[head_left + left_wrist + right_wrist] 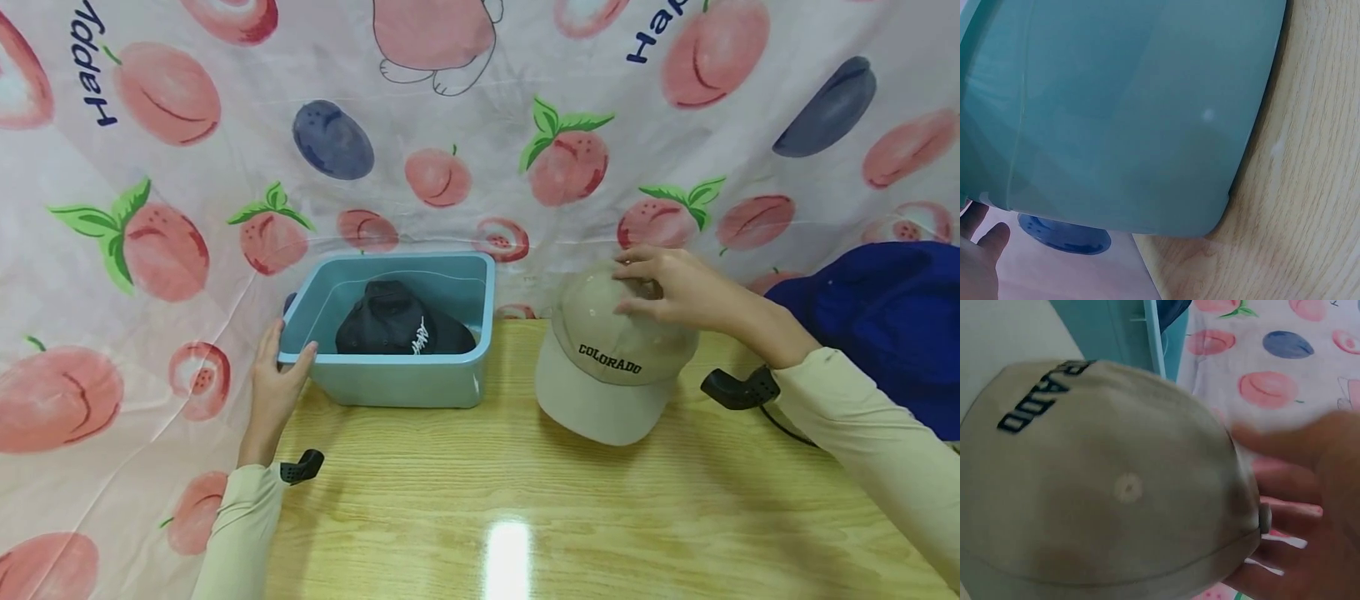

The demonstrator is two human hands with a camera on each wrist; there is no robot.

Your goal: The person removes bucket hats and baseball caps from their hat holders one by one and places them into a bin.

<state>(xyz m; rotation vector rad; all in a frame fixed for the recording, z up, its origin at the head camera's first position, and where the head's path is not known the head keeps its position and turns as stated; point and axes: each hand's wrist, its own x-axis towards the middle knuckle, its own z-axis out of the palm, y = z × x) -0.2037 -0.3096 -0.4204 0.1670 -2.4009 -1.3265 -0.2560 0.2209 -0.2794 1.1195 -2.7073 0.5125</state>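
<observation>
Head view shows me a beige cap [596, 329] lettered COLORADO over the wood-grain surface [420, 483], brim facing my way, with the right hand [678, 287] at its crown. Thumb and fingers there stand apart; blur in the right wrist view keeps me from telling whether they grip it. Beside the cap, a blue-green bin [397, 383] holds a black cap [382, 321] with white lettering, the left hand [276, 383] touching its near left corner, thumb and fingers apart. At far right, a blue fabric item [885, 325]; behind, a fruit-print cloth [480, 117].
</observation>
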